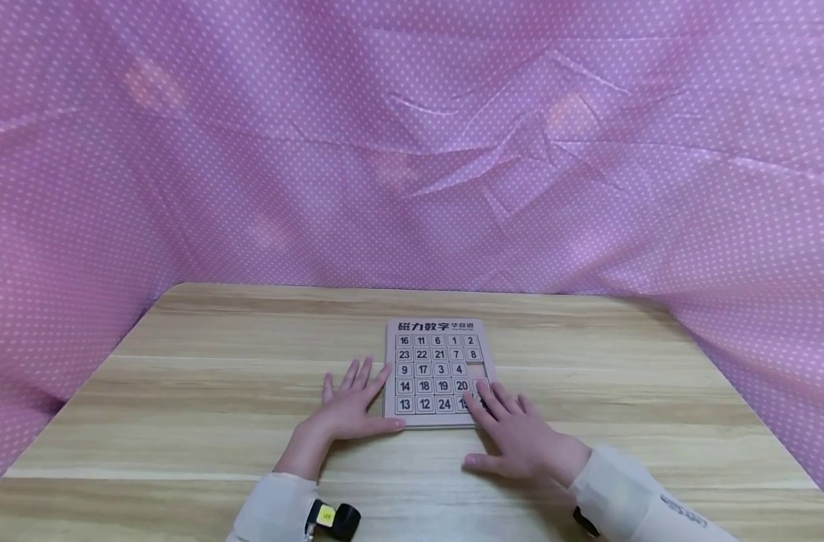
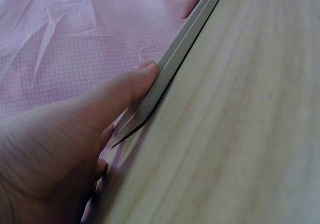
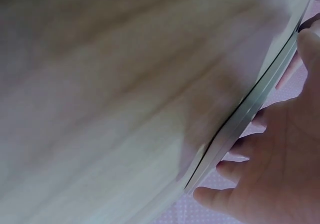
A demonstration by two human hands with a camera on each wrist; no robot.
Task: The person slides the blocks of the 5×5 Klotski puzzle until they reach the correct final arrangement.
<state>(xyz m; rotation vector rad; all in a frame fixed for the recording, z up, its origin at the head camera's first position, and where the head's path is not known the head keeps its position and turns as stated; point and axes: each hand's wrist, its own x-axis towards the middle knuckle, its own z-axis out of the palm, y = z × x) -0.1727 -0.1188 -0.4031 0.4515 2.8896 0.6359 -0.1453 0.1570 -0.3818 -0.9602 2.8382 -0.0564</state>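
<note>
A pale sliding number puzzle lies flat on the table, with dark lettering along its far edge. Its numbered tiles stand in rows, with a gap at the right end of the middle row. My left hand steadies the near left corner, fingers spread and thumb on the near edge. Over the near right corner, fingertips of my right hand touch the tiles and cover some of them. The right thumb is off the board, near the table.
The puzzle sits on a light wood-grain table. A pink dotted cloth hangs behind the table and along both sides. A black strapped device is on the left wrist, over a pale sleeve.
</note>
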